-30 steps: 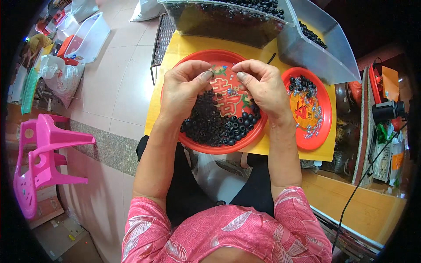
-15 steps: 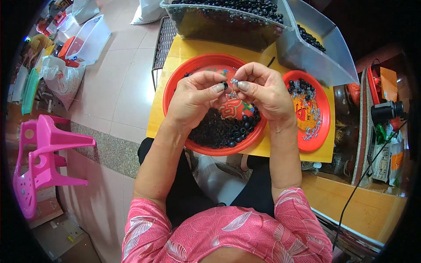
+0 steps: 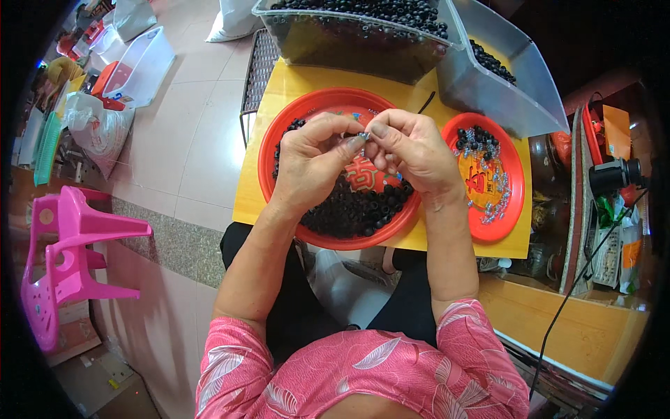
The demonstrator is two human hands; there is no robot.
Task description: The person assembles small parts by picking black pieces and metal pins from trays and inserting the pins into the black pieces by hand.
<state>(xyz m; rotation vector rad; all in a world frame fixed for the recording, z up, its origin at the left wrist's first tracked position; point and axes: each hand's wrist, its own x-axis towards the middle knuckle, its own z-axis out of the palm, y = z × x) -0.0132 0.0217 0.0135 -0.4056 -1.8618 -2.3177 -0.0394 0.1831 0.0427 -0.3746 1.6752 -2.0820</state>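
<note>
My left hand (image 3: 315,159) and my right hand (image 3: 421,148) meet fingertip to fingertip above a large round red tray (image 3: 268,155). My left thumb and forefinger pinch a small black round piece, now mostly hidden by the fingers. Between my right thumb and fingers are tiny silvery spring-like pieces (image 3: 366,135), up against the black piece. Beneath my hands, many black hollow round pieces (image 3: 342,211) heap along the tray's near side, with more at its left. A smaller red tray (image 3: 517,178), right of my right hand, holds black pieces and silvery spring-like pieces (image 3: 494,215).
Both trays rest on a yellow board (image 3: 246,183). Behind them stand a clear bin (image 3: 363,59) of black pieces and a second clear bin (image 3: 499,105). A pink plastic chair (image 3: 84,234) is at left; a black cable (image 3: 576,286) hangs at right.
My hands have come together, bringing the silvery pieces against the black piece. The black piece, visible earlier in my left fingertips, is now mostly covered.
</note>
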